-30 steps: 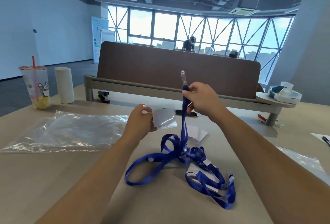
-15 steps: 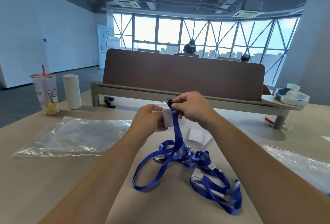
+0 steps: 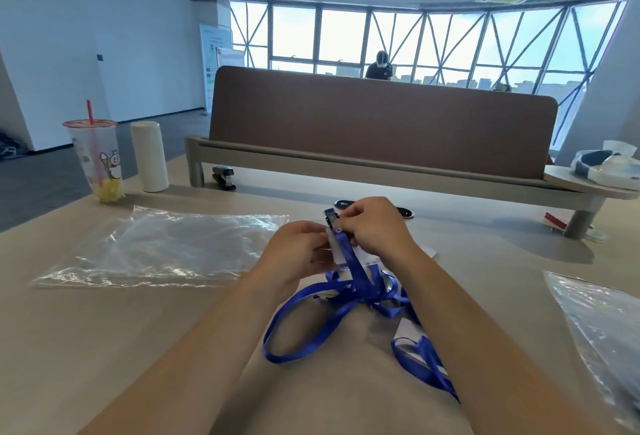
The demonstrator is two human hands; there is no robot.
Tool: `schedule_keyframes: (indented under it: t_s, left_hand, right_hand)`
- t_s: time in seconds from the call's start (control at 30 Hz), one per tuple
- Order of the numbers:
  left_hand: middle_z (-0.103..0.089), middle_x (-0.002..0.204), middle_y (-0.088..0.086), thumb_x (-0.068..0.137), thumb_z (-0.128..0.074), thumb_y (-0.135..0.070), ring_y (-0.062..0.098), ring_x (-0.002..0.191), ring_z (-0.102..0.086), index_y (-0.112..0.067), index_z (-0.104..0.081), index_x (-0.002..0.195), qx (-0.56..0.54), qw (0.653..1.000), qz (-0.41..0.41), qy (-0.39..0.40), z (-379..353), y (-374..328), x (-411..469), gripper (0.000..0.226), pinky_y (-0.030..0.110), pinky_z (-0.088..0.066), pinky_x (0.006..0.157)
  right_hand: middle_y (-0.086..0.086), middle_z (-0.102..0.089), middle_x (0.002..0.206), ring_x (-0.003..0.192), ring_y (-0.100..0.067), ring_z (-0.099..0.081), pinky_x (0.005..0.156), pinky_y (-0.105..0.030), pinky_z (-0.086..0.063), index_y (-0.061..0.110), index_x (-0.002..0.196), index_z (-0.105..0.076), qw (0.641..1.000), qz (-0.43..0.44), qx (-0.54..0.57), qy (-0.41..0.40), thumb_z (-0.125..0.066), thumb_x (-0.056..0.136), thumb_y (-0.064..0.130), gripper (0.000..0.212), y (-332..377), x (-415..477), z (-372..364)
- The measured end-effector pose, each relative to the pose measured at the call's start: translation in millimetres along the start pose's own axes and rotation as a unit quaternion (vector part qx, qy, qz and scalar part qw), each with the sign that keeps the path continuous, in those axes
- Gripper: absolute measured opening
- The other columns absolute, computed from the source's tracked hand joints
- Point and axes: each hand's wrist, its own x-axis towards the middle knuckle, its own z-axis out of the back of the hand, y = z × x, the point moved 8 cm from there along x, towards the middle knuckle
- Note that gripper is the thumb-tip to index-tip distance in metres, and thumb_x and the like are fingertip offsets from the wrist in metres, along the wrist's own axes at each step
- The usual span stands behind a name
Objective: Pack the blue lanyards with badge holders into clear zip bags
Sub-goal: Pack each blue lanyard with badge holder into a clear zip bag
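Both hands meet just above the table (image 3: 104, 348), near its middle: the left hand (image 3: 297, 248) curls round a clear badge holder (image 3: 334, 250) with a white card in it, and the right hand (image 3: 374, 226) pinches the top end of a blue lanyard (image 3: 358, 273), whose small clip (image 3: 330, 218) sticks up between the two thumbs, right at the holder's upper edge. From that pinch the flat blue strap runs down and toward the camera into a loose heap of blue straps (image 3: 384, 299) lying on the table between the forearms, one wide loop spreading left and more loops trailing right over another badge holder (image 3: 406, 333). A clear zip bag (image 3: 166, 247) lies flat and crinkled to the left of the hands, and a second clear bag (image 3: 602, 327) lies at the right edge. The table is pale wood; at its far left stand a drink cup (image 3: 100, 160) with a red straw and a white cylinder (image 3: 149, 157), with a black stapler (image 3: 224, 178) near them. A brown divider panel (image 3: 381, 129) crosses behind, with tall windows (image 3: 346, 39) and another person (image 3: 379, 69) beyond it
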Motion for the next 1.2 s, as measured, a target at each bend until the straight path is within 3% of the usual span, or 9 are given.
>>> schedule_keyframes:
  t_s: [0.1,0.2,0.3,0.47,0.63,0.8,0.93,1.07,1.2]
  left_hand:
    - [-0.074,0.094,0.021,0.102,-0.043,-0.02,0.034,0.085,-0.074,0.001,-0.064,0.111,-0.078,0.997,0.021,-0.013,6.6,4.3,1.8,0.032,0.039,-0.061,0.072]
    - [-0.075,0.095,0.019,0.103,-0.044,-0.039,0.033,0.086,-0.074,0.0,-0.064,0.11,-0.069,0.998,0.011,-0.004,10.0,4.3,4.5,0.044,0.042,-0.06,0.081]
    - [-0.075,0.097,0.016,0.101,-0.053,-0.03,0.03,0.088,-0.074,-0.004,-0.065,0.113,-0.037,0.999,-0.023,0.0,10.2,3.7,4.8,0.031,0.046,-0.058,0.088]
    - [-0.075,0.096,0.016,0.101,-0.053,-0.024,0.031,0.087,-0.074,-0.004,-0.064,0.112,-0.072,0.996,-0.035,-0.038,18.5,5.9,9.7,0.025,0.045,-0.059,0.086]
    - [-0.072,0.101,0.019,0.099,-0.057,-0.025,0.032,0.09,-0.073,-0.006,-0.064,0.107,-0.124,0.987,-0.036,-0.099,37.6,6.5,13.0,0.022,0.047,-0.059,0.087]
    - [-0.073,0.098,0.01,0.099,-0.056,-0.028,0.024,0.083,-0.074,-0.013,-0.062,0.103,-0.144,0.977,-0.045,-0.153,53.3,1.5,12.2,0.017,0.033,-0.061,0.072]
    - [-0.075,0.1,0.012,0.098,-0.058,-0.025,0.024,0.086,-0.074,-0.009,-0.062,0.104,-0.219,0.964,-0.03,-0.151,59.8,1.4,14.9,0.017,0.034,-0.061,0.073]
    - [-0.077,0.091,0.009,0.098,-0.059,-0.025,0.021,0.082,-0.075,-0.007,-0.062,0.105,-0.281,0.952,-0.013,-0.118,54.0,0.8,13.2,0.02,0.029,-0.06,0.063]
    - [-0.074,0.108,0.011,0.098,-0.058,-0.026,0.023,0.097,-0.072,-0.006,-0.063,0.111,-0.264,0.963,0.0,-0.051,45.1,-2.9,12.6,0.025,0.027,-0.061,0.064]
  right_hand:
    - [0.005,-0.068,0.077,0.072,-0.016,-0.065,0.072,-0.034,-0.057,0.019,0.081,-0.071,1.0,0.02,-0.02,0.001,-0.067,0.09,0.017,0.01,2.9,1.2,-4.3]
    - [0.006,-0.067,0.076,0.071,-0.012,-0.065,0.072,-0.031,-0.057,0.024,0.078,-0.065,0.997,0.058,-0.056,0.016,-0.066,0.091,0.018,0.014,10.9,-0.7,-11.1]
    - [0.005,-0.066,0.081,0.075,-0.013,-0.067,0.076,-0.029,-0.057,0.022,0.084,-0.063,0.992,0.099,-0.068,0.033,-0.062,0.093,0.017,0.011,19.7,-6.8,-16.9]
    - [0.006,-0.065,0.086,0.079,-0.013,-0.065,0.079,-0.031,-0.057,0.024,0.091,-0.062,0.992,0.111,-0.052,0.006,-0.065,0.092,0.023,0.003,23.2,-6.2,-17.7]
    - [0.005,-0.063,0.09,0.081,-0.014,-0.062,0.078,-0.034,-0.056,0.026,0.093,-0.059,0.991,0.086,-0.1,0.022,-0.072,0.085,0.031,0.016,18.5,-10.4,-32.7]
    - [0.001,-0.069,0.082,0.072,-0.015,-0.064,0.07,-0.028,-0.055,0.016,0.092,-0.073,0.99,0.061,-0.125,0.039,-0.068,0.089,0.028,0.013,16.2,-10.0,-33.5]
    - [0.001,-0.073,0.084,0.077,-0.014,-0.067,0.066,-0.023,-0.05,0.013,0.09,-0.074,0.988,0.045,-0.083,0.121,-0.064,0.093,0.026,0.017,13.0,-11.7,-27.9]
    - [-0.002,-0.074,0.074,0.067,-0.014,-0.07,0.071,-0.028,-0.052,0.012,0.095,-0.069,0.977,0.026,0.013,0.21,-0.058,0.098,0.024,0.016,1.8,-17.2,-26.7]
    - [-0.006,-0.066,0.07,0.064,-0.017,-0.062,0.077,-0.033,-0.057,0.01,0.096,-0.069,0.967,0.02,0.087,0.239,-0.064,0.093,0.014,0.008,-8.3,-14.1,-21.2]
